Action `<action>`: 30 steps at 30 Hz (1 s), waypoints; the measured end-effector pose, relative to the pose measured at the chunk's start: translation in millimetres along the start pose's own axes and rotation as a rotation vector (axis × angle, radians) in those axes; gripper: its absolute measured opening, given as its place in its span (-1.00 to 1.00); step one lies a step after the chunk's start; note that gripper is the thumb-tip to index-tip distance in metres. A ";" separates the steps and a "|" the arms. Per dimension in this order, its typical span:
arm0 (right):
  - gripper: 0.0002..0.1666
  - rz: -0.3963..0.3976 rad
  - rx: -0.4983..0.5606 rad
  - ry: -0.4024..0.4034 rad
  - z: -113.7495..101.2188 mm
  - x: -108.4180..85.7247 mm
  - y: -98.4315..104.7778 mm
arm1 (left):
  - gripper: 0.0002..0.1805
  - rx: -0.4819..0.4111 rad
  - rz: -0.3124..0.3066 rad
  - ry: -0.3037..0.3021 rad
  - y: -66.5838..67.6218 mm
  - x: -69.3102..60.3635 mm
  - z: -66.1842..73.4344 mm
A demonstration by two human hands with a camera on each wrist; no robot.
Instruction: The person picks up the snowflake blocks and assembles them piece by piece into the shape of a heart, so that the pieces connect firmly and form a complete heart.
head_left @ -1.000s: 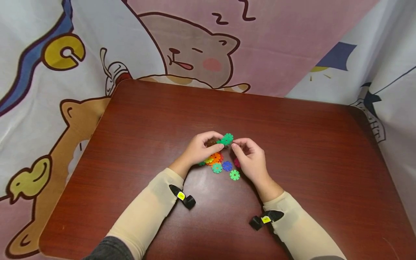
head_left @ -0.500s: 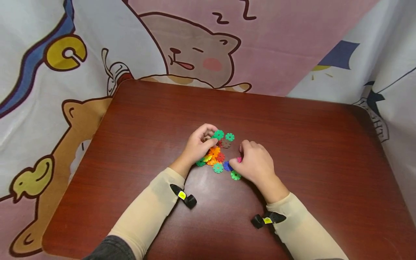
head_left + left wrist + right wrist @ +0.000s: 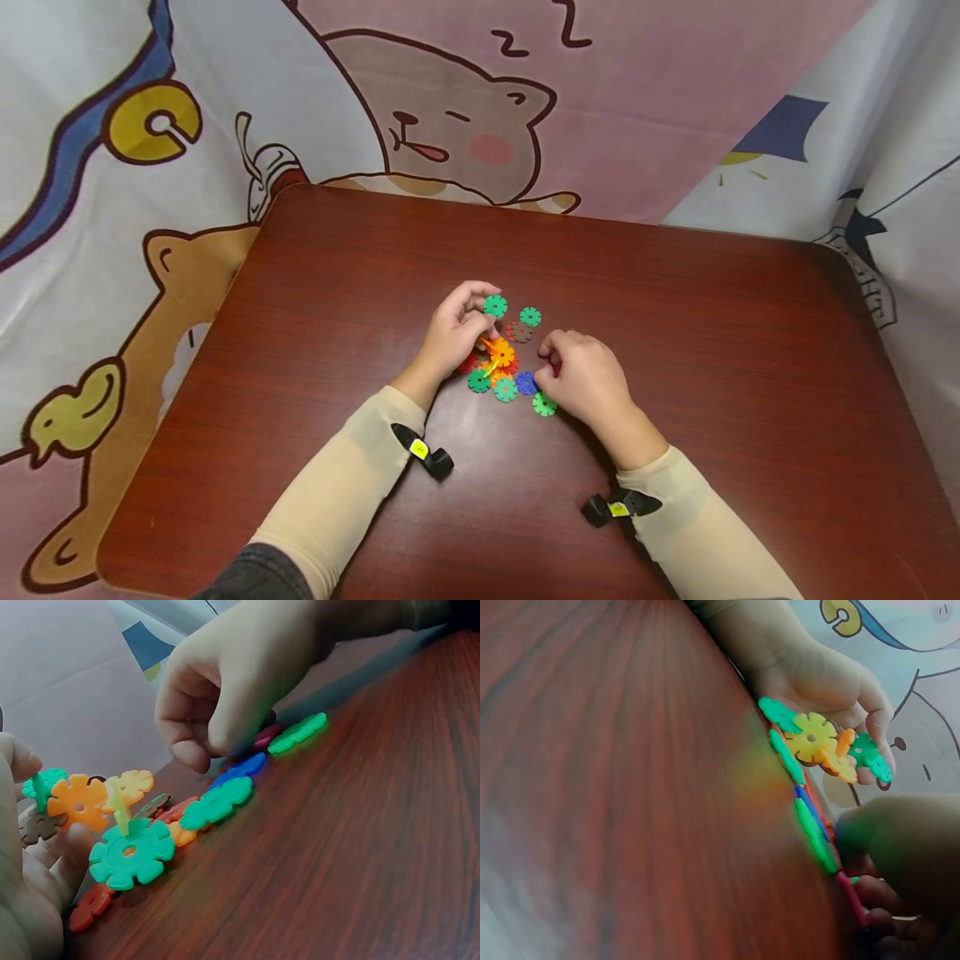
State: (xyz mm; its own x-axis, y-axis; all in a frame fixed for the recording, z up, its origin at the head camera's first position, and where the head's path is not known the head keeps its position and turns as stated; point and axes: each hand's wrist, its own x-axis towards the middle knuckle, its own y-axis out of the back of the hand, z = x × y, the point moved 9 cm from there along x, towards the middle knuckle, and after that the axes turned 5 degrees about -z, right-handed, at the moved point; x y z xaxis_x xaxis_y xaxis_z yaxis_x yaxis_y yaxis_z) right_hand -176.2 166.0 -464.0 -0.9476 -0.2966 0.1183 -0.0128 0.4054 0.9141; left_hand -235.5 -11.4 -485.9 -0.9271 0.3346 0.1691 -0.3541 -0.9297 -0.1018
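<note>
My left hand [image 3: 453, 329] holds a joined cluster of notched plastic snowflake discs, several pieces in green, orange and yellow. A green disc [image 3: 495, 306] sits at its fingertips; an orange disc [image 3: 78, 802], an upright yellow disc [image 3: 118, 804] and a larger green disc [image 3: 132, 853] show in the left wrist view. My right hand [image 3: 588, 375] is low over the table with curled fingers, beside a blue disc [image 3: 527, 382] and a pink disc [image 3: 851, 898]. Its lower fingers are near or touching the pink one; any grip is hidden.
Loose discs lie on the brown table [image 3: 675, 333]: a small green disc [image 3: 530, 316], a brown disc [image 3: 521, 332], a teal disc [image 3: 505, 388] and a bright green disc [image 3: 544, 404]. A red disc [image 3: 91, 906] lies under the cluster. Printed cloth [image 3: 615, 100] hangs behind.
My right hand has moved from beside the left fingertips toward me, down to the pink and blue discs. My left hand has shifted slightly left and turned the cluster, whose orange and yellow discs now tilt.
</note>
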 end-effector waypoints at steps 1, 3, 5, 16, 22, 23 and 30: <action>-0.84 0.002 0.006 0.004 0.6 -0.3 0.0 | -0.57 -0.002 -0.003 0.003 -0.5 0.0 -0.2; -0.83 -0.014 0.025 0.002 2.7 0.0 -0.5 | -0.57 -0.008 -0.008 0.007 -1.4 0.2 -0.3; -0.79 -0.060 0.046 -0.003 4.5 0.2 -0.5 | -0.56 -0.022 -0.012 -0.001 -2.1 0.5 0.4; -0.49 -0.290 0.088 0.043 6.2 1.5 -2.1 | -0.62 -0.094 -0.002 0.025 -2.5 0.5 -4.4; -0.52 -0.282 0.082 0.064 6.4 1.1 -3.4 | -0.62 -0.003 -0.069 0.049 -8.1 -1.1 -4.3; -0.53 -0.279 0.086 0.071 6.6 1.1 -3.7 | -0.63 0.019 -0.086 0.052 -9.4 -1.3 -4.6; -0.62 -0.198 0.197 0.106 14.9 3.9 -4.4 | -0.63 0.144 -0.166 0.032 -17.0 -1.4 -1.6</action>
State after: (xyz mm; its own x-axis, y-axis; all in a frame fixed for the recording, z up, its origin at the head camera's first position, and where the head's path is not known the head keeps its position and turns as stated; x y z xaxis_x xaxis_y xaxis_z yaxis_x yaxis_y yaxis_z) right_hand -184.6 176.0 -473.4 -0.8820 -0.4712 -0.0058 -0.2660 0.4877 0.8315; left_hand -228.4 4.2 -486.0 -0.8615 0.4879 0.1409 -0.4835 -0.8728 0.0664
